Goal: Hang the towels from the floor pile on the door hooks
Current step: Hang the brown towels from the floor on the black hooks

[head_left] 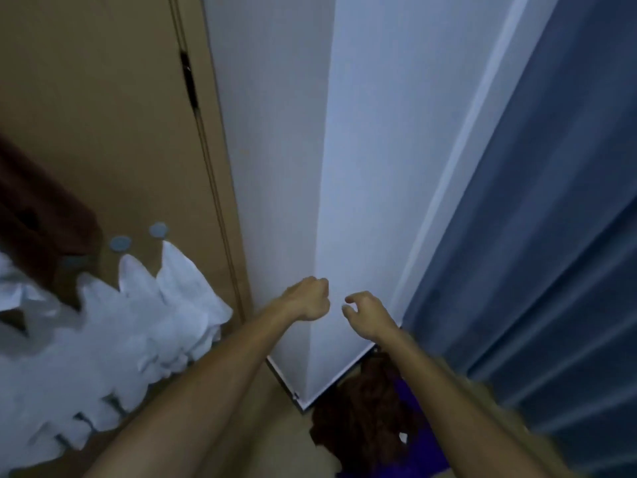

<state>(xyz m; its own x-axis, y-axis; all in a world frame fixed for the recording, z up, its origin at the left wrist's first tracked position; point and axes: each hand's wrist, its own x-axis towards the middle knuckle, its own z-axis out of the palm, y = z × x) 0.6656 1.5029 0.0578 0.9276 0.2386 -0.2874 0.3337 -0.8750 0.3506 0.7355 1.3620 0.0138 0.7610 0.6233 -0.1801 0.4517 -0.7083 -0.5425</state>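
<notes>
Between hangs: left hand fisted empty, right hand loosely apart; next, grab the floor pile at six o'clock.

White towels are seen on a tan door, a dark brown towel left of them. Right of the door, a plain white wall and a blue curtain are seen; below the wall, brown and purple cloth.
</notes>
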